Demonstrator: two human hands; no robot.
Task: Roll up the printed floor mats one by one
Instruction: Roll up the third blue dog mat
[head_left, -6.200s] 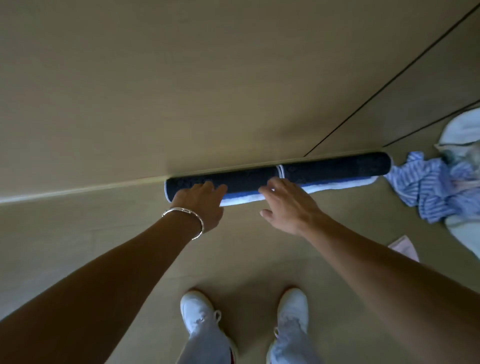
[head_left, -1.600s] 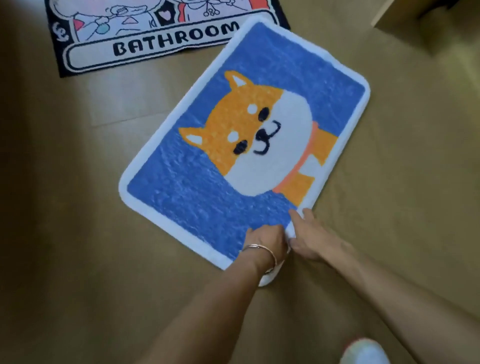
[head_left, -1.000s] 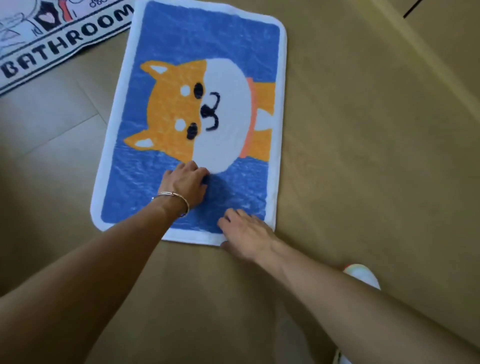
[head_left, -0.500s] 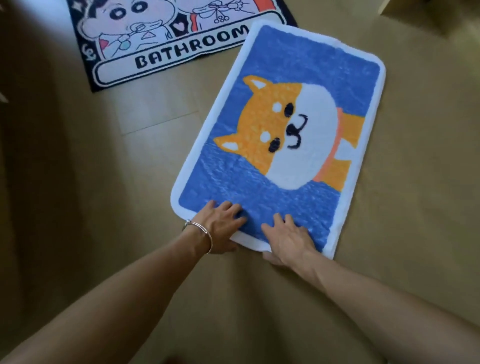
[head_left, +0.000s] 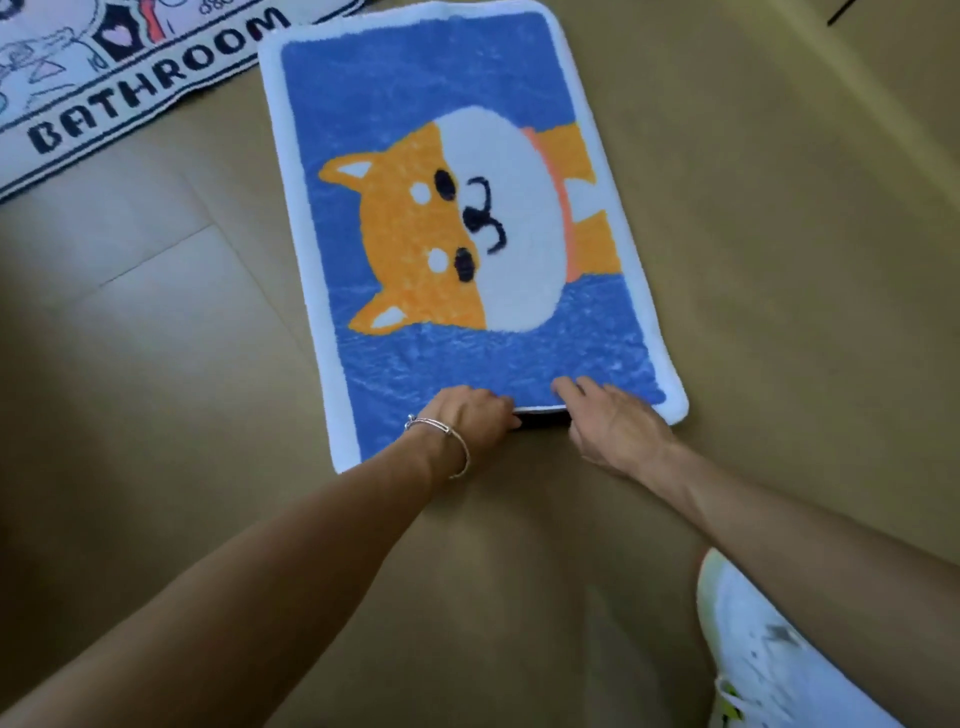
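We look down on a tan floor with faint board seams. The dog mat, blue with a white border and an orange-and-white dog print, lies flat and unrolled on it, long side running away from us, filling the centre of the view. A second mat, the bathroom mat, lettered "BATHROOM", lies at the upper left, its corner just beside the dog mat's far left corner; we cannot tell whether they touch. A white shoe stands at the lower right.

Both hands work the near short edge of the dog mat. The left hand sits left of centre, fingers curled down over that edge and gripping it. The right hand sits just beside it, fingers nearly straight on the blue pile; its thumb is hidden, so we cannot tell whether it pinches. Between the hands the edge is raised slightly, showing a dark underside. A thin bracelet circles the left wrist.
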